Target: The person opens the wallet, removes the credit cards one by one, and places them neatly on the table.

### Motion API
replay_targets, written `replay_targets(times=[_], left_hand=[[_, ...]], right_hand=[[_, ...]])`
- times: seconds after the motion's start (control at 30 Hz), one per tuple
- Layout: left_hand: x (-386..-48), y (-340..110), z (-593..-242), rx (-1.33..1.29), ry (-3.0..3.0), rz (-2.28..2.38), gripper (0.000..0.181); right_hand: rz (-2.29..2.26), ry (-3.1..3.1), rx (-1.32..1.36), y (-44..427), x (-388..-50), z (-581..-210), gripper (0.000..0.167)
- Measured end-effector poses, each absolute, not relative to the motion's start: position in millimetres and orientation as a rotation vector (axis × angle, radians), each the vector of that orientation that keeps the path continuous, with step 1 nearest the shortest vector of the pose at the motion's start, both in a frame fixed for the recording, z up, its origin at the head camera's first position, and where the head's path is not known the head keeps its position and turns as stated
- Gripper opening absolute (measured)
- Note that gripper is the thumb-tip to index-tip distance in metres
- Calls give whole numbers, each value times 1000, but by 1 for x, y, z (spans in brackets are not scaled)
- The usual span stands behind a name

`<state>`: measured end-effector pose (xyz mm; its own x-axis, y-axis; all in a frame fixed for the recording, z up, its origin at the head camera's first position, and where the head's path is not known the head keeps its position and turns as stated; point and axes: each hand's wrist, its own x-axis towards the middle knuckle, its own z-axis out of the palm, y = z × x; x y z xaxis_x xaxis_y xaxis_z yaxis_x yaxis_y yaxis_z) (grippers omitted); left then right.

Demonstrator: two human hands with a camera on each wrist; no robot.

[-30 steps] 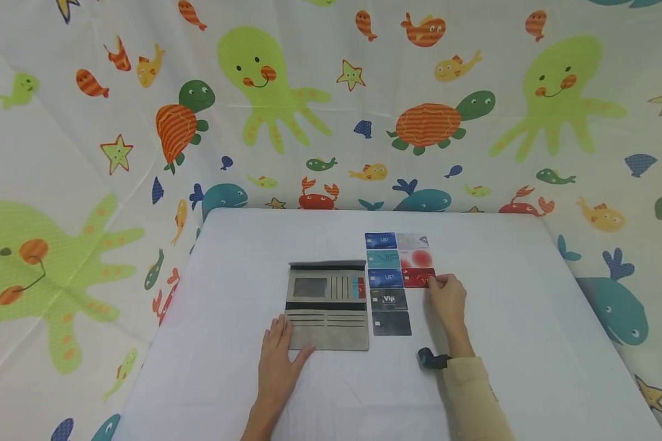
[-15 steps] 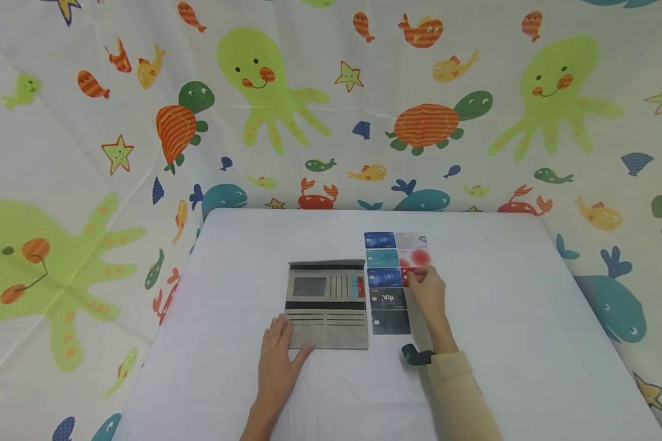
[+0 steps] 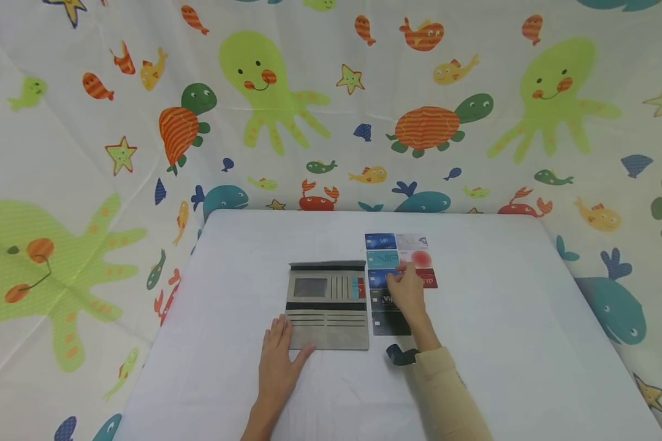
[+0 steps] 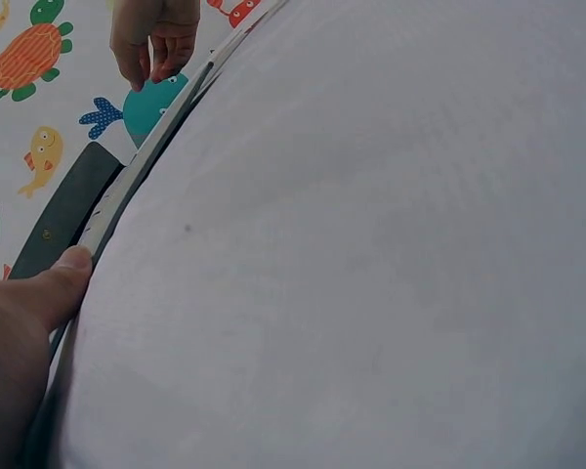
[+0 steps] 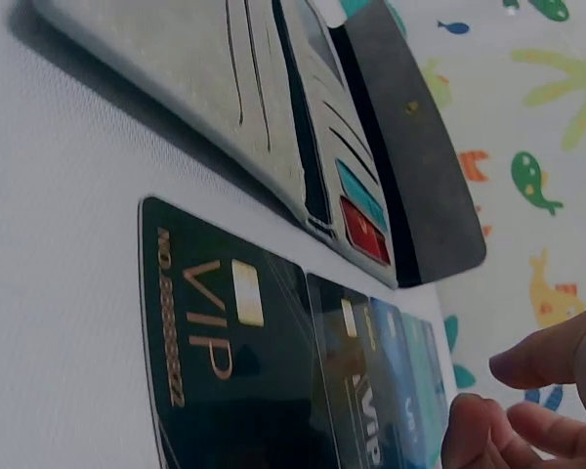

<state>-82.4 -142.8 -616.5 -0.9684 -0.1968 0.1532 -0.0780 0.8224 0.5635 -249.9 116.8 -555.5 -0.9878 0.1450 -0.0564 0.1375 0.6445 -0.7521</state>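
Observation:
A grey wallet [image 3: 331, 338] lies unfolded on the table; a teal and a red card show in its upper right slots. My left hand [image 3: 276, 361] rests with straight fingers along its lower left edge; in the left wrist view the thumb [image 4: 73, 262] touches the rim. Over the blue VIP card [image 3: 376, 278] beside the wallet is my right hand [image 3: 409, 292]. In the right wrist view thumb and fingers stand apart with nothing between them. Partly covered by that hand are the red card [image 3: 430, 279], the grey Vip card [image 3: 376, 300] and the dark card [image 3: 388, 324].
Farther back lie another blue VIP card [image 3: 380, 241], a teal card [image 3: 382, 259], a pale card [image 3: 412, 241] and a white card with a red disc [image 3: 421, 258]. A sea-animal curtain [image 3: 364, 92] hangs behind the white table [image 3: 226, 257].
My right hand has moved left from the red card to above the blue VIP card. The red card's right end shows again. My left hand and the wallet have stayed put.

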Motion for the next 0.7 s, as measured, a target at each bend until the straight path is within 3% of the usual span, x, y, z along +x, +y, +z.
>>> replay_targets(times=[0.7], left_hand=[[-83,-142,-618,206,-2791,-814,84]], right_hand=[[1321,-2907,-5,84,-252,-563,31]])
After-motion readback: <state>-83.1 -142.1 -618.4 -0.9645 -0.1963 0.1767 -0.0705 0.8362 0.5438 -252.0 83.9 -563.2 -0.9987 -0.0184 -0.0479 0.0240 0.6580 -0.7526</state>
